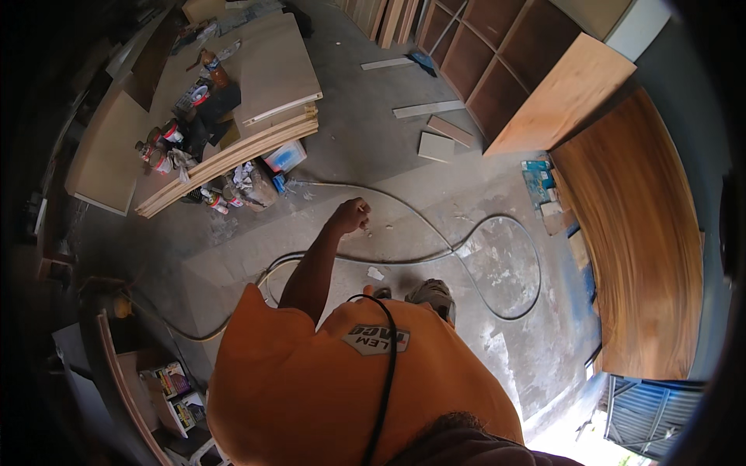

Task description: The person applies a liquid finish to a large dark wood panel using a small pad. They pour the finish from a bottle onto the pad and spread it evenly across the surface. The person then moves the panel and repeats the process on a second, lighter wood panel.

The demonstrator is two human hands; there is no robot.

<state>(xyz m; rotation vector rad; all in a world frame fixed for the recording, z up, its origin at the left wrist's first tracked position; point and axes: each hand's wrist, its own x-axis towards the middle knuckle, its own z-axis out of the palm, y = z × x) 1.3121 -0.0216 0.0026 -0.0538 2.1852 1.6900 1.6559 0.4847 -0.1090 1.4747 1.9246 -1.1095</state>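
Note:
My left hand (350,216) reaches forward over the concrete floor, its fingers curled closed. Whatever they hold, if anything, is hidden. Below and around that arm, a long grey hose (388,262) snakes across the floor and loops on the right. Its far end runs up to a blue spray gun or fitting (281,183) beside the workbench. My right hand is out of the picture.
At the far left a bench of stacked boards (281,66) bears several cans and a brown bottle (215,68). A large wood-grain panel (641,248) leans along the right wall. Offcuts (436,147) lie on the floor. A shelf unit (159,404) stands at the lower left.

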